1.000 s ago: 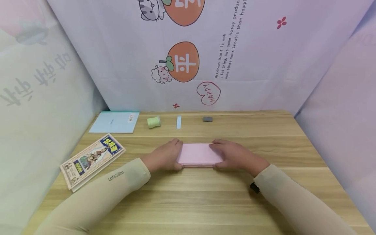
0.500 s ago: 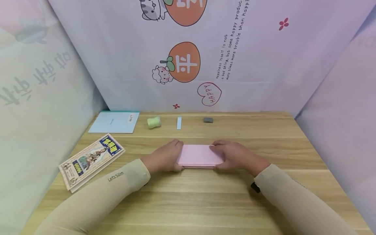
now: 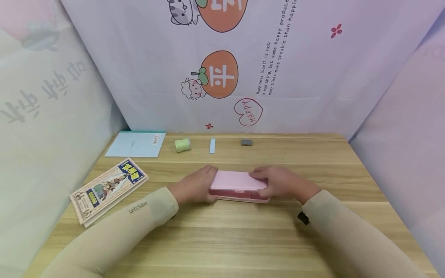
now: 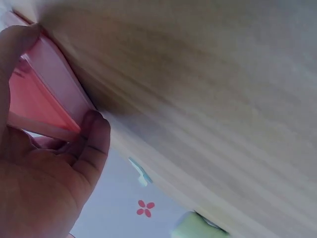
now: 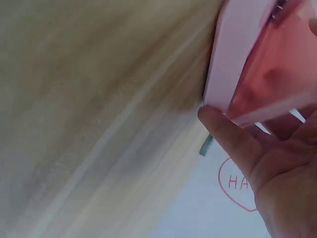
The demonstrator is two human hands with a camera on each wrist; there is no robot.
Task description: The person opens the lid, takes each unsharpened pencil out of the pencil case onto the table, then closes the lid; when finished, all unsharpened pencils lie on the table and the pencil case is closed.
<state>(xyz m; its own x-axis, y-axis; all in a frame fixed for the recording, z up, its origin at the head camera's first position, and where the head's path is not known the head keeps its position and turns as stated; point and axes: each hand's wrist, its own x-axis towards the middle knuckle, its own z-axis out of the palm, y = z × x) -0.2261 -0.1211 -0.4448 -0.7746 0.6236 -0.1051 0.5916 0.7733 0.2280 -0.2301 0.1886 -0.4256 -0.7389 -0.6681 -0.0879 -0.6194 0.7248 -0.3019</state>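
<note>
A pink pencil case [image 3: 234, 180] lies on the table in the middle of the head view, its lid raised along the near edge so the darker pink inside shows. My left hand [image 3: 197, 184] grips its left end, thumb at the near side and fingers at the far side. At the other end my right hand [image 3: 281, 182] holds the raised lid between thumb and fingers. In the left wrist view the left hand's fingers [image 4: 94, 144] press against the case's end wall [image 4: 62, 79]. The right wrist view has a fingertip of the right hand at the case's lower corner [image 5: 218, 101].
Along the back of the wooden table [image 3: 222, 235] lie a light blue notebook [image 3: 135, 144], a green pencil sharpener-like item [image 3: 182, 145], a pale blue strip [image 3: 212, 146] and a grey eraser-like block [image 3: 246, 143]. A printed booklet [image 3: 109, 189] rests at the left. Cloth walls enclose three sides.
The lid of the pencil case was down in both earlier frames and now stands partly raised, lifted at the near edge by the right hand. The left hand has hardly moved.
</note>
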